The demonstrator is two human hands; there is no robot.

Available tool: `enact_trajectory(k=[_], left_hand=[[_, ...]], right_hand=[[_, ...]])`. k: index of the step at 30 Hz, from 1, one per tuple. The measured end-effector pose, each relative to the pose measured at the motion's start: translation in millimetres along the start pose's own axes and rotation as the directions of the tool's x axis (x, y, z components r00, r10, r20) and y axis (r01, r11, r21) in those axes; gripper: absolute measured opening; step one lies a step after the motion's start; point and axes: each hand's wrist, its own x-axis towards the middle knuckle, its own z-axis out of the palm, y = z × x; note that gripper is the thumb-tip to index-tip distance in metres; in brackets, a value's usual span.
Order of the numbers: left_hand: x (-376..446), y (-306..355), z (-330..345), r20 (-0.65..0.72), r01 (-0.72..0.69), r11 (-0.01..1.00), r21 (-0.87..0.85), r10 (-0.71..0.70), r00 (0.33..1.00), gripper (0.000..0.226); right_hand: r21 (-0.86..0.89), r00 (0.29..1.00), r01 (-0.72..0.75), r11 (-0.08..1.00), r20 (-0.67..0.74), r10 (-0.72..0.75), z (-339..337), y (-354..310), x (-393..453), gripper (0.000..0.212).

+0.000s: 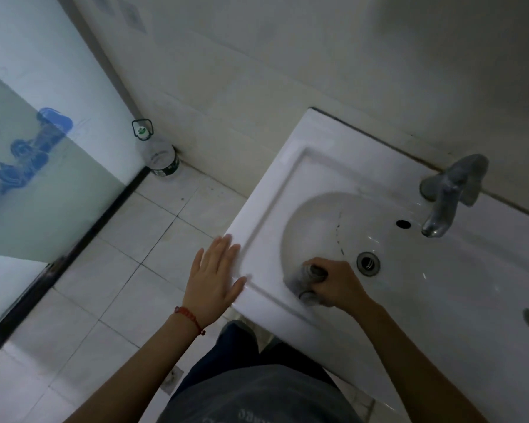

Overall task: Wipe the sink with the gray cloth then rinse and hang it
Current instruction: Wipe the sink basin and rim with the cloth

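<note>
Right hand (333,283): fingers curled round the gray cloth (306,283), gripping it and pressing it on the near-left slope of the bowl.
Cloth: bunched under and left of the knuckles; its ends stick out past the fingers toward the left. Blur hides its exact shape, so its long axis cannot be told for sure; the visible wad runs roughly near to far.
Left hand (216,271): flat, fingers straight and spread, holding nothing; fingertips rest on the sink (290,166) rim at its left edge.
Wrist: red bracelet (190,317) on the left arm.
Drain (368,263): just right of the right hand, uncovered.
Overflow hole (403,223): beyond the drain.
Tap (449,193): far right, spout over the bowl.
Floor: plastic bottle (159,154) standing in the far corner by the glass door (43,166).
</note>
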Motion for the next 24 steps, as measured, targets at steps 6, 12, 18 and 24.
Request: enact_trajectory(k=[6,12,18,24], left_hand=[[76,25,-17,0.000,-0.187,0.978,0.089,0.188,0.982,0.065],[162,39,-20,0.089,-0.294,0.935,0.201,0.282,0.955,0.068],[178,30,3,0.109,-0.280,0.937,0.207,0.263,0.959,0.075],[178,29,4,0.084,-0.263,0.951,0.165,0.252,0.964,0.071]], right_hand=[[0.332,0.795,-0.034,0.943,-0.563,0.227,-42,3,33,0.017],[0.147,0.628,-0.195,0.970,-0.741,0.238,-72,21,92,0.032],[0.085,0.564,-0.291,0.953,-0.789,0.243,-49,17,132,0.037],[-0.349,0.690,-0.089,0.933,-0.697,-0.195,-52,13,147,0.047]])
